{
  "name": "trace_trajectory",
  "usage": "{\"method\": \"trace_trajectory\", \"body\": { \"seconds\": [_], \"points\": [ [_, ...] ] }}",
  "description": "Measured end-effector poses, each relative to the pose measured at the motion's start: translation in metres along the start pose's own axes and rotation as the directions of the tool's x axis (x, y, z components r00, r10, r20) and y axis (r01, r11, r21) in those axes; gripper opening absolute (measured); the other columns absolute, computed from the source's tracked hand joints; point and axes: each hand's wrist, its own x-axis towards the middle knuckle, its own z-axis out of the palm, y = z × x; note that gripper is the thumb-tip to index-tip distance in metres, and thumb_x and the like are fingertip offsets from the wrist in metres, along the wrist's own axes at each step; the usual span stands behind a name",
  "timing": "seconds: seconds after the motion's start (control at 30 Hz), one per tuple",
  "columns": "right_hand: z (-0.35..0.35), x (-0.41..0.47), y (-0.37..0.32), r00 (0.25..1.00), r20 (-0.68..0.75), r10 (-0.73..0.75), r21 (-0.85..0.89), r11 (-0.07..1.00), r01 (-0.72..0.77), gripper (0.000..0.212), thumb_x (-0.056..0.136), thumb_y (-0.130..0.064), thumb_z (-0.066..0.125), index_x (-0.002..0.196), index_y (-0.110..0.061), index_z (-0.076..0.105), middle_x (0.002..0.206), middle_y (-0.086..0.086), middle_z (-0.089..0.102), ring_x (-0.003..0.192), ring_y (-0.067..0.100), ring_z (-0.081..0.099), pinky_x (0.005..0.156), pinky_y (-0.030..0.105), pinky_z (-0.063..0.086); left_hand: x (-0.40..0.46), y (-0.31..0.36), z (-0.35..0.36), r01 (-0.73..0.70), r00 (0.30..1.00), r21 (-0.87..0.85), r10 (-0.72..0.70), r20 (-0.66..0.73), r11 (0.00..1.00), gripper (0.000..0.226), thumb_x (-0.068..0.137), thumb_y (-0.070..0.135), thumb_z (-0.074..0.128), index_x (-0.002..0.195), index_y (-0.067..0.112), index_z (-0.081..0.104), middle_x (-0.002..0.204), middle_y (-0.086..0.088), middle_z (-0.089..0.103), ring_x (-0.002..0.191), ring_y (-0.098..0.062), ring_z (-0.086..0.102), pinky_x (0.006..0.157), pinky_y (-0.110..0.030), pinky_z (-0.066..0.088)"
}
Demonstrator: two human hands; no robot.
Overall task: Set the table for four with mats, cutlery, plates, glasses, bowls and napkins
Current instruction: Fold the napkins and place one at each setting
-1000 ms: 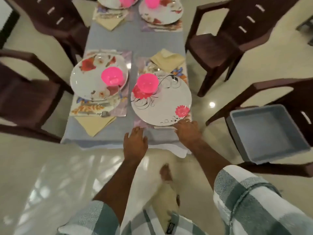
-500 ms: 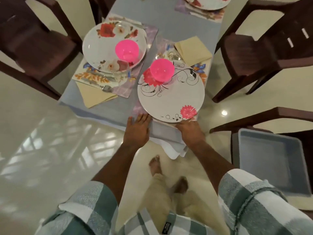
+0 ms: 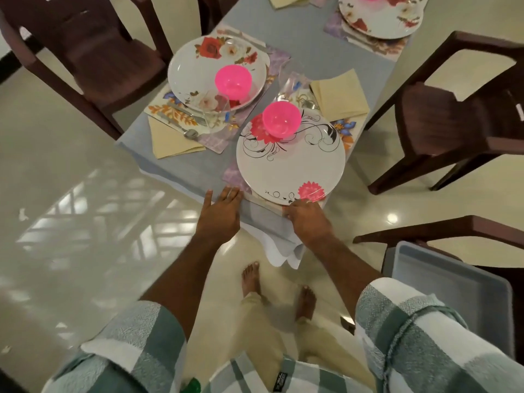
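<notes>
Plate (image 3: 290,163) with a pink bowl (image 3: 280,117) on it sits on its mat (image 3: 235,177) at the table's near corner, overhanging slightly. The right hand (image 3: 307,219) pinches the mat's near edge; the left hand (image 3: 221,212) rests flat, fingers straight, on the tablecloth (image 3: 187,165). Best to slide the mat inward slowly, keeping the bowl steady.

Dim warm light, floor (image 3: 93,199) glare, soft blur

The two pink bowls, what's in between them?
In the head view, between the left bowl and the right bowl lie the rim of the rose plate and a strip of mat.
</notes>
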Motion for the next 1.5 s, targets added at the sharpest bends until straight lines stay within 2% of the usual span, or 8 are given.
{"method": "trace_trajectory", "body": {
  "seconds": [0.1, 0.23, 0.43, 0.9, 1.03, 1.13, 1.27, 1.5],
  "points": [
    [-0.020, 0.011, 0.003, 0.987, -0.143, -0.078, -0.070, 0.995, 0.069, 0.016, 0.076, -0.014, 0.077, 0.092, -0.015, 0.074, 0.090, 0.006, 0.067, 0.084, 0.033, 0.064, 0.072, 0.040, 0.048, 0.004, 0.010, -0.010, 0.018, 0.997, -0.097, -0.025, -0.074, 0.995, 0.055, 0.105, 0.031, 0.031, 0.157, 0.015, 0.029, 0.165, -0.002, 0.028, 0.154, -0.018, 0.018, 0.123, -0.051, 0.010],
    [-0.056, 0.035, 0.011, 0.946, -0.300, -0.118, -0.116, 0.989, 0.087, 0.029, 0.084, -0.023, 0.072, 0.112, -0.016, 0.069, 0.121, 0.007, 0.067, 0.105, 0.032, 0.064, 0.081, 0.042, 0.049, 0.031, 0.030, -0.040, 0.031, 0.989, -0.189, -0.057, -0.136, 0.982, 0.058, 0.106, 0.036, 0.027, 0.159, 0.014, 0.022, 0.166, -0.004, 0.021, 0.155, -0.020, 0.014, 0.122, -0.049, 0.011],
    [-0.096, 0.063, 0.043, 0.969, -0.243, -0.033, -0.097, 0.995, 0.010, 0.046, 0.093, -0.029, 0.061, 0.137, -0.015, 0.056, 0.147, 0.008, 0.052, 0.133, 0.029, 0.050, 0.104, 0.049, 0.039, 0.076, 0.062, -0.064, -0.032, 0.995, -0.161, 0.017, -0.094, 0.986, 0.062, 0.107, 0.036, 0.034, 0.161, 0.014, 0.013, 0.168, -0.004, 0.014, 0.155, -0.017, 0.007, 0.124, -0.047, 0.007],
    [-0.135, 0.159, 0.198, 0.987, -0.153, 0.056, -0.061, 0.996, -0.066, 0.034, 0.089, -0.023, 0.063, 0.123, -0.024, 0.064, 0.131, 0.002, 0.060, 0.115, 0.030, 0.058, 0.090, 0.046, 0.046, 0.155, 0.136, -0.065, 0.113, 0.984, -0.192, -0.137, -0.115, 0.975, 0.058, 0.106, 0.034, 0.041, 0.158, 0.014, 0.026, 0.165, -0.004, 0.027, 0.153, -0.018, 0.020, 0.124, -0.046, 0.017],
    [-0.150, 0.198, 0.234, 0.981, -0.096, 0.168, 0.102, 0.982, -0.158, 0.052, 0.088, -0.030, 0.070, 0.134, -0.021, 0.049, 0.135, 0.007, 0.052, 0.122, 0.032, 0.050, 0.097, 0.048, 0.042, 0.193, 0.164, -0.071, 0.098, 0.940, -0.159, -0.144, -0.309, 0.982, 0.043, 0.093, 0.021, 0.062, 0.134, 0.008, 0.061, 0.135, -0.011, 0.064, 0.122, -0.028, 0.063, 0.095, -0.048, 0.050],
    [-0.159, 0.219, 0.247, 0.992, -0.021, 0.125, 0.035, 0.992, -0.124, 0.065, 0.085, -0.041, 0.074, 0.138, -0.023, 0.041, 0.138, 0.007, 0.047, 0.124, 0.031, 0.048, 0.096, 0.049, 0.041, 0.224, 0.190, -0.086, 0.194, 0.937, -0.226, -0.248, -0.246, 0.955, 0.020, 0.097, 0.025, 0.055, 0.109, 0.017, 0.068, 0.103, -0.003, 0.073, 0.091, -0.031, 0.070, 0.073, -0.040, 0.053],
    [-0.155, 0.234, 0.259, 0.997, 0.010, 0.081, 0.029, 0.996, -0.081, 0.071, 0.085, -0.043, 0.075, 0.141, -0.025, 0.036, 0.141, 0.006, 0.045, 0.126, 0.030, 0.046, 0.097, 0.048, 0.038, 0.264, 0.213, -0.092, 0.320, 0.881, -0.491, -0.445, -0.159, 0.810, 0.026, 0.096, 0.028, 0.055, 0.117, 0.020, 0.069, 0.106, -0.002, 0.074, 0.100, -0.028, 0.066, 0.084, -0.042, 0.054],
    [-0.145, 0.262, 0.278, 0.951, -0.064, 0.303, 0.346, 0.901, -0.263, 0.056, 0.088, -0.033, 0.070, 0.134, -0.022, 0.041, 0.132, 0.007, 0.055, 0.124, 0.032, 0.050, 0.099, 0.053, 0.041, 0.325, 0.226, -0.084, 0.430, 0.846, -0.582, -0.533, -0.007, 0.690, 0.042, 0.096, 0.031, 0.061, 0.135, 0.016, 0.057, 0.135, -0.007, 0.059, 0.126, -0.027, 0.053, 0.102, -0.040, 0.045]
  ]
}}
